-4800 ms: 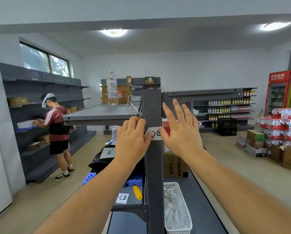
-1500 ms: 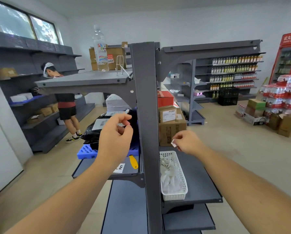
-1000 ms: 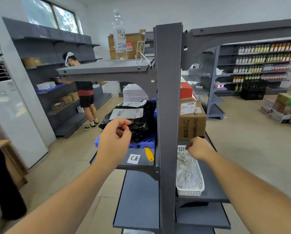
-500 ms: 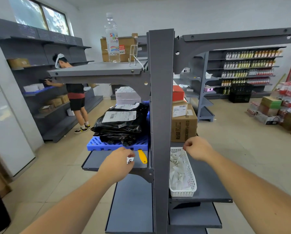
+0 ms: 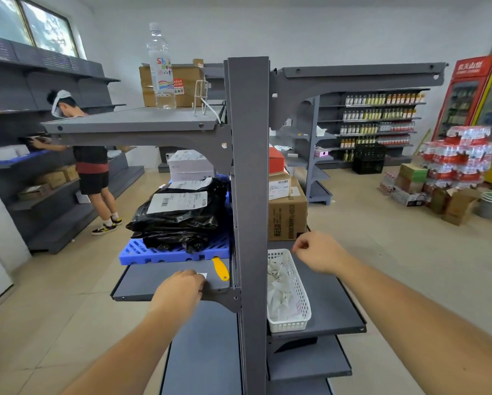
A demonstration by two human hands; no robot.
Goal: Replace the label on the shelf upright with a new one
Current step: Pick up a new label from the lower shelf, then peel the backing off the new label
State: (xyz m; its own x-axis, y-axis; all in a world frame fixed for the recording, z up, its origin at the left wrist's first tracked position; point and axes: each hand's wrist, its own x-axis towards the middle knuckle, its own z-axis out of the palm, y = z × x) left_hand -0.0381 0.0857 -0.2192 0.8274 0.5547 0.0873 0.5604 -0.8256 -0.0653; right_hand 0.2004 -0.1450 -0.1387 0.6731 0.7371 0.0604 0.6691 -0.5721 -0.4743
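The grey shelf upright (image 5: 249,172) runs down the middle of the view, and its face is bare. A small white label (image 5: 202,275) lies on the left middle shelf (image 5: 142,283), beside a yellow scraper (image 5: 220,268). My left hand (image 5: 179,289) rests on that label with fingers curled over it, so only one corner shows. My right hand (image 5: 319,252) hovers to the right of the upright, above the far end of a white basket (image 5: 289,323) of crumpled label scraps. Its thumb and forefinger are pinched together, and I see nothing between them.
Black parcels (image 5: 179,215) sit on a blue pallet (image 5: 142,250) behind the label. Cardboard boxes (image 5: 286,215) stand behind the basket. A water bottle (image 5: 162,67) stands on the top shelf. A person (image 5: 88,163) works at the wall shelving on the left.
The label that was on the upright is gone. My left hand dropped from chest height onto the white label on the shelf. My right hand, pinching a white scrap earlier, moved over the basket.
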